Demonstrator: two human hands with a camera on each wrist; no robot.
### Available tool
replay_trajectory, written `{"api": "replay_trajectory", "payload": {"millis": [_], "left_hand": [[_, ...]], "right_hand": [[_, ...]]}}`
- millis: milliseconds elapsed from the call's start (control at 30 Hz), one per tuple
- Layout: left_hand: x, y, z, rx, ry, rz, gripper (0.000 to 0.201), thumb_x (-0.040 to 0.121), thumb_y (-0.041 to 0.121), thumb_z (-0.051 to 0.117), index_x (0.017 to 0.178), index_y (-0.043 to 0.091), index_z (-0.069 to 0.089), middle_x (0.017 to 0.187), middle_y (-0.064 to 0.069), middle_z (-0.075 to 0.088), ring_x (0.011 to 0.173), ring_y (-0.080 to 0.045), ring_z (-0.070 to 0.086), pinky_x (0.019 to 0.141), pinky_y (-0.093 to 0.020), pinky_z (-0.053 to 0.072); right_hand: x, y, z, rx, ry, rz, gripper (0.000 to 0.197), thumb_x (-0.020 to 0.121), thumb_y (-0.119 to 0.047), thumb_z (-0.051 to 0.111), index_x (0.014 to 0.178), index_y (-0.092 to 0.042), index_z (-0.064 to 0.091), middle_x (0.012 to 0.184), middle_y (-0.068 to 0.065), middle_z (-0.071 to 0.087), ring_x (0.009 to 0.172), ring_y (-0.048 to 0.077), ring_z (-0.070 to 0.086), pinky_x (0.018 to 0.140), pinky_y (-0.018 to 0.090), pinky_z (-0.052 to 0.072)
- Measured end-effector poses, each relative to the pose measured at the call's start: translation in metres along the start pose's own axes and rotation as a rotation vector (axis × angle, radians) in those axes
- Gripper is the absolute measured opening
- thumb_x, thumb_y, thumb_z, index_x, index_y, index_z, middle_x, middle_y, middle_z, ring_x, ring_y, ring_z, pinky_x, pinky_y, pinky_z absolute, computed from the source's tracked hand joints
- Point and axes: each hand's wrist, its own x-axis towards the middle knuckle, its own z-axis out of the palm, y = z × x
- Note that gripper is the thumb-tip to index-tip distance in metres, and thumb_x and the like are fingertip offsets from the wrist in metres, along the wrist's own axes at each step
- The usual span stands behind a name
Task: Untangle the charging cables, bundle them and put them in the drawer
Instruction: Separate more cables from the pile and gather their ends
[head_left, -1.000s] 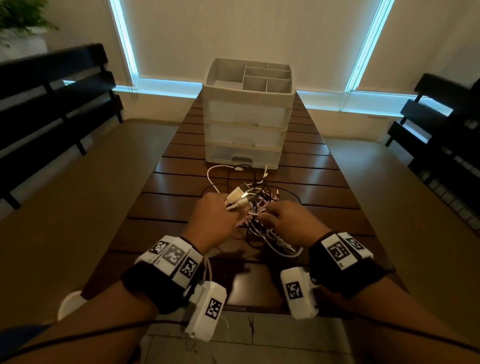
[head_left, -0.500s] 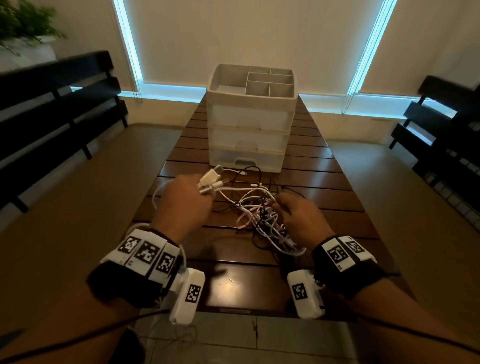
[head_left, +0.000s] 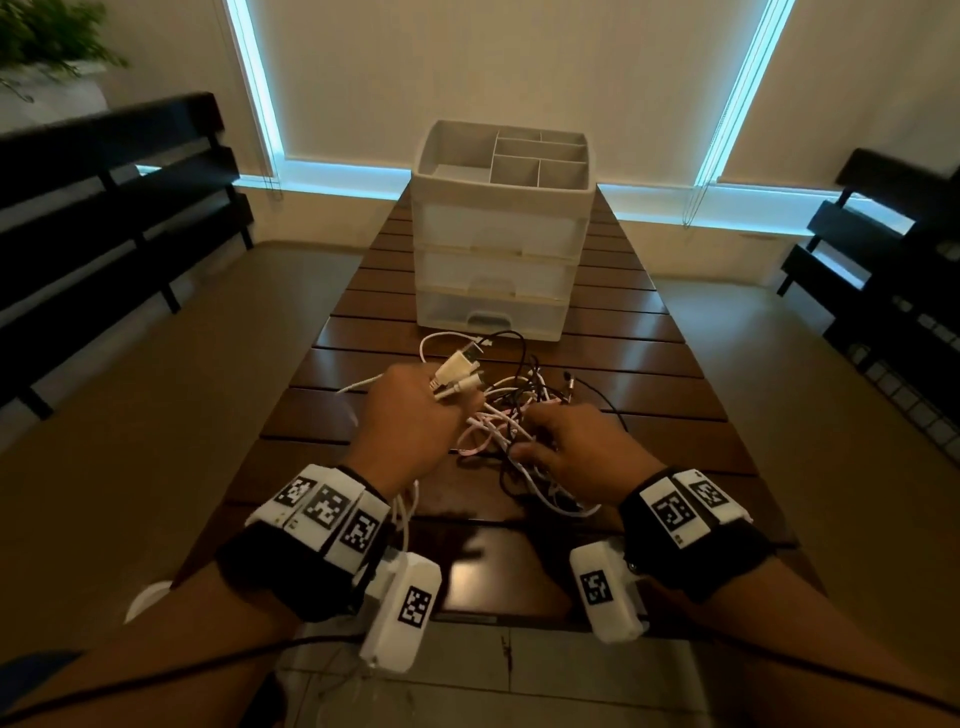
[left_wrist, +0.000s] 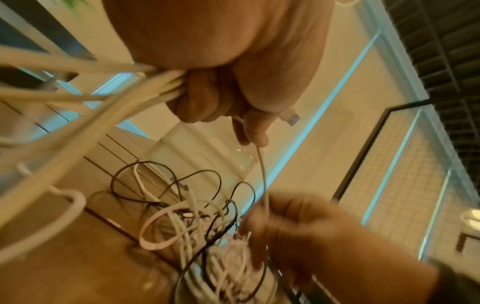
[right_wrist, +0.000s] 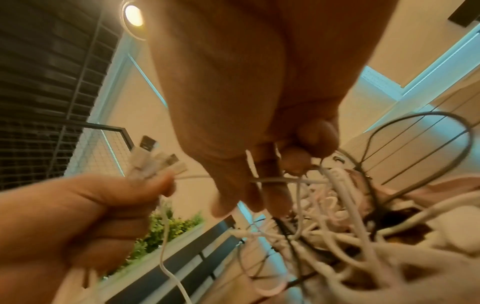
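Note:
A tangle of white, pink and black charging cables (head_left: 511, 415) lies on the slatted wooden table (head_left: 322, 410), in front of a white three-drawer unit (head_left: 498, 244) whose drawers are all closed. My left hand (head_left: 415, 415) grips several white cable ends, and their USB plugs (head_left: 457, 366) stick out above the fist. White cords (left_wrist: 85, 88) run out of the fist in the left wrist view. My right hand (head_left: 576, 447) sits on the tangle's near right side, fingers curled, pinching a thin white cable (right_wrist: 283, 181) among the strands.
The drawer unit's top is an open tray with dividers (head_left: 519, 161). Black slatted benches stand to the left (head_left: 104, 197) and right (head_left: 893, 270) of the table. A potted plant (head_left: 47, 36) sits at the far left. Tiled floor (head_left: 493, 675) shows below the table's near edge.
My left hand pulled the plug ends out to the left, then came back toward the tangle. My right hand stays on the pile.

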Motion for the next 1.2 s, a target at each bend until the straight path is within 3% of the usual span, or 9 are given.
{"api": "replay_trajectory", "payload": {"millis": [67, 200, 433, 533, 667, 767, 900, 1000, 1200], "left_hand": [[0.005, 0.003, -0.012, -0.069, 0.040, -0.023, 0.005, 0.085, 0.021, 0.073, 0.082, 0.016, 0.073, 0.064, 0.006, 0.062, 0.055, -0.002, 0.052, 0.045, -0.009, 0.036], [0.013, 0.006, -0.034, -0.193, 0.097, -0.122, 0.011, 0.087, 0.023, 0.071, 0.080, 0.014, 0.071, 0.064, 0.000, 0.059, 0.057, -0.010, 0.049, 0.054, -0.025, 0.037], [0.017, 0.006, -0.045, -0.346, 0.174, -0.213, 0.025, 0.087, 0.028, 0.068, 0.066, 0.017, 0.063, 0.046, 0.009, 0.046, 0.052, -0.014, 0.040, 0.054, -0.028, 0.032], [0.020, 0.003, -0.051, -0.159, 0.213, -0.135, 0.024, 0.087, 0.025, 0.069, 0.065, 0.019, 0.062, 0.060, 0.000, 0.052, 0.056, -0.015, 0.045, 0.055, -0.028, 0.036], [0.020, -0.002, -0.046, 0.013, 0.235, -0.124, 0.033, 0.092, 0.032, 0.063, 0.064, 0.016, 0.058, 0.059, -0.002, 0.050, 0.057, -0.019, 0.046, 0.054, -0.028, 0.033], [0.025, -0.007, -0.048, -0.146, 0.281, -0.214, 0.034, 0.091, 0.039, 0.062, 0.065, 0.017, 0.058, 0.059, -0.002, 0.048, 0.056, -0.019, 0.043, 0.059, -0.031, 0.036], [0.032, -0.011, -0.061, -0.505, 0.339, -0.326, 0.031, 0.081, 0.050, 0.064, 0.070, 0.021, 0.059, 0.052, 0.003, 0.041, 0.043, -0.016, 0.036, 0.046, -0.026, 0.031], [0.034, -0.013, -0.062, -0.486, 0.303, -0.354, 0.028, 0.089, 0.044, 0.063, 0.075, 0.019, 0.058, 0.054, 0.003, 0.042, 0.042, -0.013, 0.037, 0.044, -0.024, 0.032], [0.026, -0.021, -0.040, -0.385, 0.061, -0.417, 0.026, 0.091, 0.032, 0.064, 0.071, 0.017, 0.057, 0.040, 0.009, 0.036, 0.043, -0.013, 0.030, 0.046, -0.022, 0.026]], "right_hand": [[0.000, 0.012, 0.003, -0.102, 0.007, 0.078, 0.016, 0.095, -0.032, 0.055, 0.104, -0.020, 0.060, 0.097, -0.001, 0.064, 0.087, 0.017, 0.060, 0.078, 0.033, 0.050], [0.004, 0.021, 0.004, -0.025, 0.115, 0.150, 0.017, 0.096, -0.029, 0.053, 0.106, -0.021, 0.063, 0.098, 0.000, 0.065, 0.089, 0.018, 0.060, 0.073, 0.030, 0.046], [0.007, 0.025, 0.010, 0.009, 0.152, 0.224, 0.016, 0.094, -0.027, 0.055, 0.107, -0.020, 0.062, 0.101, 0.001, 0.065, 0.087, 0.016, 0.059, 0.075, 0.031, 0.048], [0.007, 0.029, 0.008, -0.062, 0.152, 0.201, 0.020, 0.098, -0.029, 0.050, 0.103, -0.016, 0.065, 0.096, 0.006, 0.067, 0.084, 0.019, 0.060, 0.074, 0.034, 0.051], [0.007, 0.023, 0.004, 0.217, 0.275, 0.109, 0.023, 0.099, -0.029, 0.050, 0.095, -0.015, 0.067, 0.082, 0.004, 0.066, 0.073, 0.017, 0.060, 0.069, 0.038, 0.052], [0.009, 0.022, 0.002, 0.287, 0.372, 0.151, 0.029, 0.100, -0.034, 0.044, 0.086, -0.016, 0.062, 0.076, 0.003, 0.065, 0.067, 0.018, 0.061, 0.065, 0.039, 0.052], [0.007, 0.027, 0.009, 0.012, 0.195, 0.190, 0.024, 0.096, -0.040, 0.050, 0.091, -0.018, 0.056, 0.084, 0.000, 0.062, 0.080, 0.019, 0.059, 0.067, 0.035, 0.050], [0.007, 0.029, 0.011, -0.120, 0.137, 0.201, 0.019, 0.097, -0.029, 0.049, 0.098, -0.013, 0.059, 0.094, 0.007, 0.065, 0.088, 0.024, 0.059, 0.073, 0.037, 0.050], [0.008, 0.025, -0.001, 0.268, 0.380, 0.253, 0.026, 0.100, -0.025, 0.046, 0.090, -0.011, 0.066, 0.084, 0.005, 0.066, 0.077, 0.021, 0.062, 0.072, 0.038, 0.052]]}}
